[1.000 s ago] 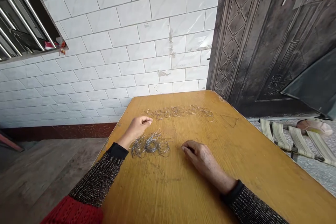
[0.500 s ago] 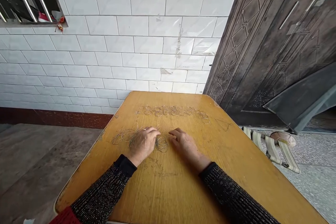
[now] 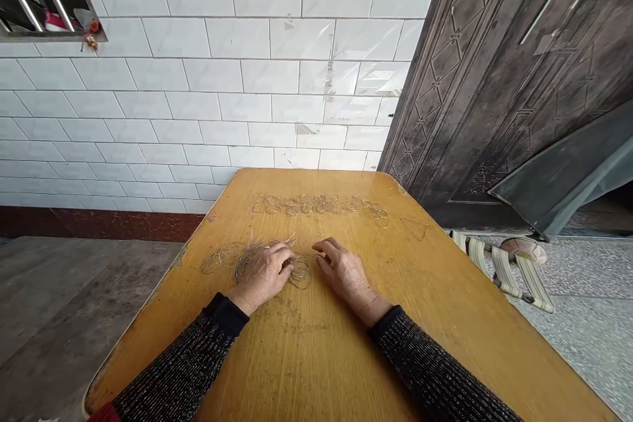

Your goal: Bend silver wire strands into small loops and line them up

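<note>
A loose, tangled bundle of thin wire loops (image 3: pixel 225 257) lies on the wooden table, left of centre. My left hand (image 3: pixel 267 270) rests over the bundle with its fingers curled down on the wire and its thumb bent inward. From under those fingers, on the right side, a round wire coil (image 3: pixel 301 271) sticks out. Just right of this coil is my right hand (image 3: pixel 346 273), its fingers bent and the thumb drawn toward the index finger. Any wire between those fingertips is too fine to make out.
Several small wire rings (image 3: pixel 316 204) lie in a row across the far part of the table (image 3: pixel 297 362). A single bent wire (image 3: pixel 416 227) is at the right. Behind stands a white tiled wall (image 3: pixel 267 89), with a dark carved door (image 3: pixel 475 79) on the right and a striped seat (image 3: pixel 509 273) beside the table.
The whole view has shifted slightly. My left fingers have curled in more at the coil, and the gap between my right thumb and index finger shows more clearly.
</note>
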The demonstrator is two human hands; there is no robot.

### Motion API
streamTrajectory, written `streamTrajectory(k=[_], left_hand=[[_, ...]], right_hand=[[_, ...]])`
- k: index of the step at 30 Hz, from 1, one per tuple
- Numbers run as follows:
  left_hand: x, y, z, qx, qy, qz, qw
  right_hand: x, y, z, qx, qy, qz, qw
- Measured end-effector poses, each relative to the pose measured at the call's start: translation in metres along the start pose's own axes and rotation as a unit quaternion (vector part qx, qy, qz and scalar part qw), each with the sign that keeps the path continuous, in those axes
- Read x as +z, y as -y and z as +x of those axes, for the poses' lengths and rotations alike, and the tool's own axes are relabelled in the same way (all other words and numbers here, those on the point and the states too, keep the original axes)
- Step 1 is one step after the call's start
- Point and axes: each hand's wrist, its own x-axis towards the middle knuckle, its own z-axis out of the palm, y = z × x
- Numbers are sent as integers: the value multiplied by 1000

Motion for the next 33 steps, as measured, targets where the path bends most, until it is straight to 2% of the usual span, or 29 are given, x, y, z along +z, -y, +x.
streamTrajectory(k=[5, 10, 13, 18, 22, 25, 29, 31, 33], left_hand=[[1, 4, 0, 9, 6, 8, 1000], [1, 5, -1, 25, 18, 19, 999], [1, 5, -2, 32, 21, 36, 999], [0, -1, -3, 61, -5, 51, 997], [-1, -14, -3, 84, -38, -12, 996], [0, -26, -3, 30, -36, -133, 990], [6, -39, -4, -80, 45, -302, 949], [11, -42, -3, -134, 43, -361, 922], [15, -44, -1, -187, 7, -411, 892]], right_hand=[[0, 9, 0, -89, 64, -127, 986], [-4, 2, -3, -117, 93, -177, 973], [-10, -2, -10, -142, 96, -177, 969], [-20, -9, -22, -179, 66, -129, 973], [-28, -13, -27, -180, 31, -87, 979], [-34, -11, -26, -153, 19, -57, 986], [-39, -7, -25, -125, 4, -18, 992], [-40, -5, -26, -96, -45, 21, 994], [-40, -4, -27, -44, -120, 73, 989]])
